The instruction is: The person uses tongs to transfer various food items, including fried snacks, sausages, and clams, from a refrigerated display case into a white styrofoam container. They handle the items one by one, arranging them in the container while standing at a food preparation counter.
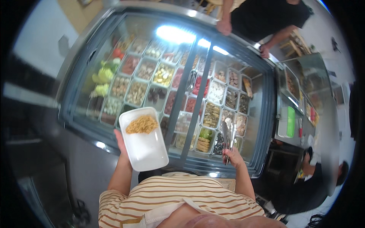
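My left hand (121, 144) is closed on the left edge of a white rectangular dish (146, 154), which sits tilted in front of the food case. A mound of golden-brown, crumbly food (142, 124) lies in its far half; I cannot make out what it is. In my right hand (234, 156) is a pair of metal tongs (229, 133), pointing away from me over the case's right part. The tongs' tips look apart, with no food visible between them. Below both hands, the glass-topped display case (70, 108) holds rows of food tubs.
Sliding glass lids with a dark frame bar (184, 98) cross the case. Beyond it a person in black (262, 19) rests both hands on the rim. To the right are a counter with a green-and-white container (286, 121) and another person in dark clothes (304, 190).
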